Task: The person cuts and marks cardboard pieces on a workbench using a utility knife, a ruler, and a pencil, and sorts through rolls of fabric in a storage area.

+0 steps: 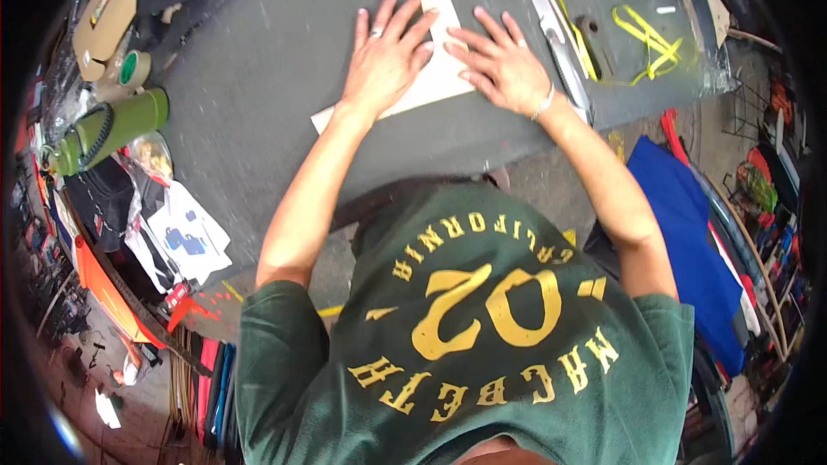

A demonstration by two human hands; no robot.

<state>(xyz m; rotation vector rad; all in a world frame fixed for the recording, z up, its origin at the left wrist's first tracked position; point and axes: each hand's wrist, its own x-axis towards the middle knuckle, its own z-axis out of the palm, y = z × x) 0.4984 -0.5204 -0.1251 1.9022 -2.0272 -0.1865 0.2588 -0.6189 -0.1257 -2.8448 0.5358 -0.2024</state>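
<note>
On the dark tabletop (258,43) lies a pale flat piece (445,77) with a long narrow strip running away from me and a wider part at the near end. My left hand (385,56) rests flat on its left side, fingers spread, a ring on one finger. From the right, my right hand (504,65) lies over its edge with fingers stretched out and apart. Just right of that hand is a long silver metal strip (541,2); its exact kind is unclear. The palms hide parts of the pale piece.
Yellow tape (650,41) lies loosely coiled at the right, near a dark block (594,39) and a small white stick (665,9). At the left edge are a green bottle (121,125), a tape roll (131,69) and printed white sheets (188,232). Blue fabric (680,241) hangs right.
</note>
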